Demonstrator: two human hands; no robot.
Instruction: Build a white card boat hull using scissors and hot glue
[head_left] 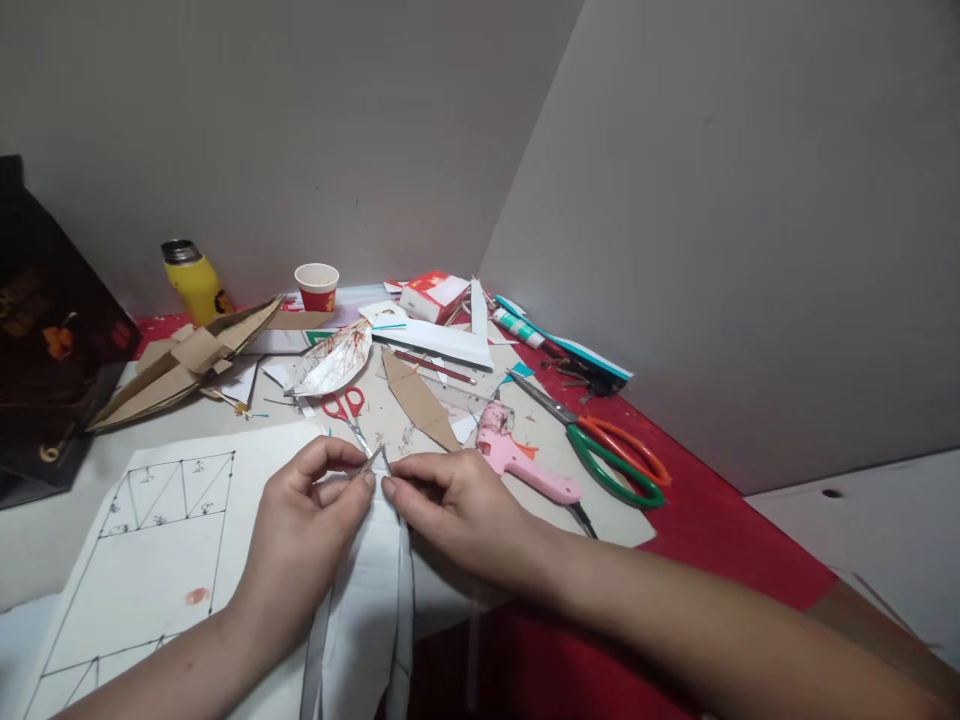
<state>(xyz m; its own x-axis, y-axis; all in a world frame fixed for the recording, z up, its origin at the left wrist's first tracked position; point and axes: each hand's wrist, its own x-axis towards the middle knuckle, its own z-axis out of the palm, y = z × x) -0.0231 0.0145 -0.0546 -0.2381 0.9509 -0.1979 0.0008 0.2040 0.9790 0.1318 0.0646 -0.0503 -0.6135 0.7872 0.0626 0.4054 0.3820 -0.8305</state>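
Observation:
A long white folded paper or card piece [364, 590] lies toward me, its far end narrowing to a raised point between my hands. My left hand [311, 510] pinches the left edge near that tip, thumb against the fingers. Opposite it, my right hand [450, 505] pinches the right edge, thumb and forefinger closed on it. Just beyond the tip lie small red-handled scissors [346, 408]. A pink glue gun [525, 465] rests right of my right hand, and a brown cardboard strip [420, 400] is behind it.
Large scissors [615, 460] with green and orange handles lie at right. A cardboard boat shape [191, 360], a yellow bottle [193, 280] and a paper cup [317, 288] stand at back left. A sheet with drawn lines [161, 560] is under my left arm. Walls close the back and right.

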